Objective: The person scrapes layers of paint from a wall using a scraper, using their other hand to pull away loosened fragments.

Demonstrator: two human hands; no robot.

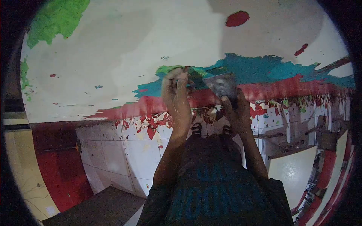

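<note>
My right hand (238, 110) grips a paint scraper (223, 86), its wide metal blade pointing up toward the wall. My left hand (175, 84) is closed in a pinch at a loose strip of green paint (197, 74), just left of the blade. The fingertips are partly hidden and dim. Around both hands the wall (124, 64) shows peeled layers: white on top, a ragged teal band (260, 67) below it, then a red band (279, 87) along the bottom.
Paint flakes (152, 122) litter the tiled floor (105, 150) along the wall's foot. A dark mat or board (96, 207) lies at lower left, beside a red panel (60, 169). A pale tabletop (292, 169) and red furniture (326, 169) stand at right.
</note>
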